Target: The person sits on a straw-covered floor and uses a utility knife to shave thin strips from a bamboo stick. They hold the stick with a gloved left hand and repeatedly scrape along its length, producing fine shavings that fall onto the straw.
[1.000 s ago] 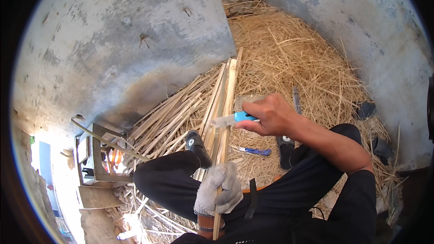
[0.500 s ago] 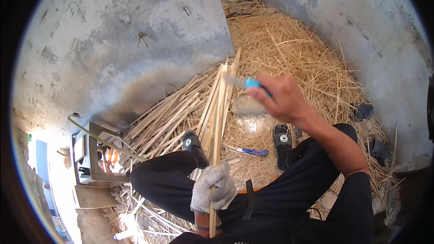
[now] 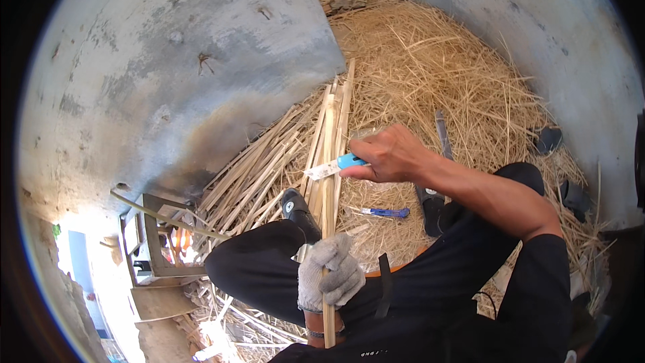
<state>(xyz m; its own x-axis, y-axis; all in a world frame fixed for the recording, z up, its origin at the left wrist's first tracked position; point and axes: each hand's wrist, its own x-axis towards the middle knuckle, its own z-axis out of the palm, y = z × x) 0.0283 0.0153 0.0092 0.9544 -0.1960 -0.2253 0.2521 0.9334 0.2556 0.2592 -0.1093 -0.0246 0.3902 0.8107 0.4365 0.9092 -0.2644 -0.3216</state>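
My left hand [image 3: 331,274], in a grey-white knit glove, is closed around the lower part of a long pale bamboo strip [image 3: 328,205]. The strip points away from me between my legs, its lower end showing below the glove. My bare right hand [image 3: 386,156] grips a utility knife with a light blue handle [image 3: 351,160]. Its wide, stained blade [image 3: 321,171] lies across the middle of the strip; whether the edge bites in, I cannot tell. Beyond, more split strips [image 3: 344,111] lie lengthwise beside the held one.
A dark blue utility knife [image 3: 386,213] lies on the floor between my feet. A long metal blade [image 3: 442,131] rests on the shavings [image 3: 430,74]. Many strips [image 3: 252,168] are piled along the left wall [image 3: 222,33]. A wooden stool-like frame [image 3: 154,235] stands at left.
My right hand has come nearer with the knife, its blade moving down along the strip toward my gloved left hand. The left hand keeps its hold; the whole view has shifted slightly.
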